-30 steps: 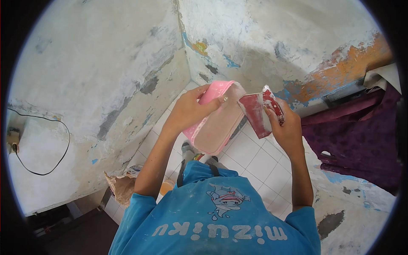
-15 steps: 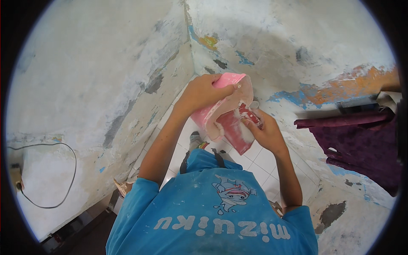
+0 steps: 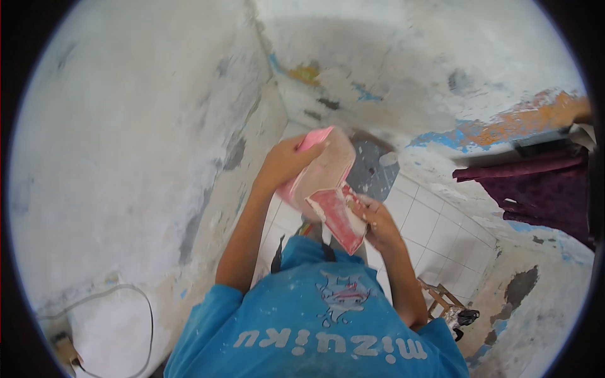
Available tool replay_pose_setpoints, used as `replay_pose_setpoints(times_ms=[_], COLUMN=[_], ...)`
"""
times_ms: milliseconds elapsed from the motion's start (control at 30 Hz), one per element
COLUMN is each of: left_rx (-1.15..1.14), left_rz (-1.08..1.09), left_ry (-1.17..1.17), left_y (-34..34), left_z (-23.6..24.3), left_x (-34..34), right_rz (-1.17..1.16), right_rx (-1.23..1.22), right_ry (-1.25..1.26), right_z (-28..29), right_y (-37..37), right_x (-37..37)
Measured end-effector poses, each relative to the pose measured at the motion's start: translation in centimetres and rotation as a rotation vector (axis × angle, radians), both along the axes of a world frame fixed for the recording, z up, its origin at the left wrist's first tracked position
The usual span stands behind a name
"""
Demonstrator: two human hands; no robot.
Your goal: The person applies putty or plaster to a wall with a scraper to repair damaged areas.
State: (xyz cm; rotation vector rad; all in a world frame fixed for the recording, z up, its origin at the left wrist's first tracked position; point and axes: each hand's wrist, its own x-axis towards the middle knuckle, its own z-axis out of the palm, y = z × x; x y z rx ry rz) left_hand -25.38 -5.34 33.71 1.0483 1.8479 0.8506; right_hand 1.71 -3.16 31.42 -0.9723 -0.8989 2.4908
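Note:
My left hand (image 3: 282, 165) grips the upper left side of a pink plastic tub (image 3: 323, 165), its inside coated with pale paste. My right hand (image 3: 383, 225) is closed round a red, paste-smeared scraper (image 3: 337, 217), whose broad blade lies at the tub's lower rim and points down toward my body. Pale smears cover the fingers of my right hand. The picture is slightly blurred.
Patchy plastered walls (image 3: 126, 138) form a corner. Below are white floor tiles (image 3: 435, 227), a paint-spattered grey board (image 3: 372, 170) and a wooden object (image 3: 441, 293). Purple cloth (image 3: 529, 195) hangs right; a black cord (image 3: 151, 327) loops at lower left.
The scraper and my right hand have moved left and down to the tub. The tub has tilted and been bent on the way. The view has shifted, uncovering the grey board.

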Motion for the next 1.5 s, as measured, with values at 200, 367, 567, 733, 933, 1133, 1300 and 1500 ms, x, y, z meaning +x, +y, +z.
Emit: replay_pose_setpoints(times_ms=[200, 367, 567, 733, 933, 1133, 1300, 1500], left_rx=[0.134, 0.143, 0.131, 0.097, 0.133, 0.154, 0.11, 0.09], left_rz=[0.215, 0.319, 0.416, 0.505, 0.538, 0.538, 0.552, 0.517], left_ry=[-0.45, -0.48, -0.572, -0.73, -0.748, -0.763, -0.758, -0.669], left_y=[-0.9, -1.7, -4.2, -5.9, -9.7, -13.4, -16.1, -19.2], left_z=[-4.9, -6.3, -7.2, -7.4, -10.0, -14.0, -15.6, -16.9], left_x=[-0.7, 1.0, 3.2, 5.2, 5.8, 4.7, 2.8, 0.7], right_rz=[-0.277, -0.455, -0.573, -0.492, -0.619, -0.657, -0.577, -0.606], right_rx=[-0.096, -0.051, 0.194, 0.557, 1.57, 2.393, 2.443, 2.413], right_ry=[0.074, 0.037, -0.001, -0.083, -0.427, -1.152, -1.332, -1.105], right_z=[-2.7, -2.9, -4.3, -3.4, 0.7, -0.4, -8.5, -5.6], right_y=[1.6, 7.0, 15.0, 20.7, 23.6, 27.8, 28.7, 27.1], right_x=[1.2, 2.8, 1.1, -0.3, -5.8, -9.5, -11.2, -11.0])
